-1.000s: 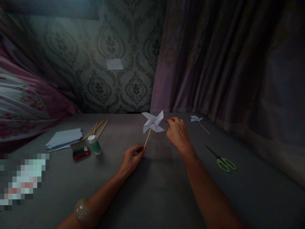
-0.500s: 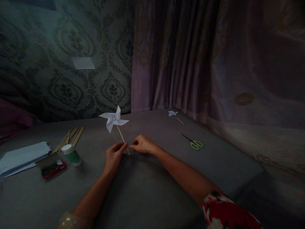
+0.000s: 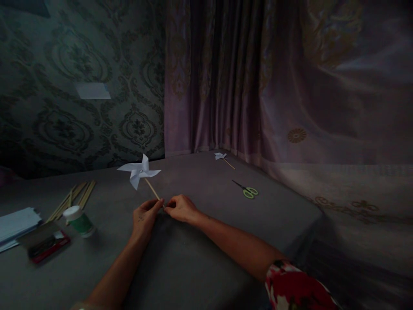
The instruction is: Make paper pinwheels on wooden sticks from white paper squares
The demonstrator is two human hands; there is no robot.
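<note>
A white paper pinwheel [image 3: 141, 171] on a thin wooden stick [image 3: 151, 188] is held up above the table, its blades tilted to the left. My left hand [image 3: 146, 217] pinches the lower part of the stick between thumb and fingers. Close beside it, my right hand [image 3: 181, 209] is closed with its fingertips at the stick's lower end, which they mostly hide. A second white pinwheel [image 3: 220, 156] lies on the table at the back right. Green-handled scissors [image 3: 248, 191] lie nearer, right of my hands.
To the left are several wooden sticks [image 3: 72, 199], a green and white bottle [image 3: 79, 221], an open red box [image 3: 47, 246] with small dark contents, and a stack of white paper [image 3: 17, 224]. A curtain [image 3: 245, 107] hangs along the grey table's [image 3: 206, 267] back right edge.
My view has turned to the right, so everything sits further left. My right hand has closed in on the stick's lower end, where a gap showed before.
</note>
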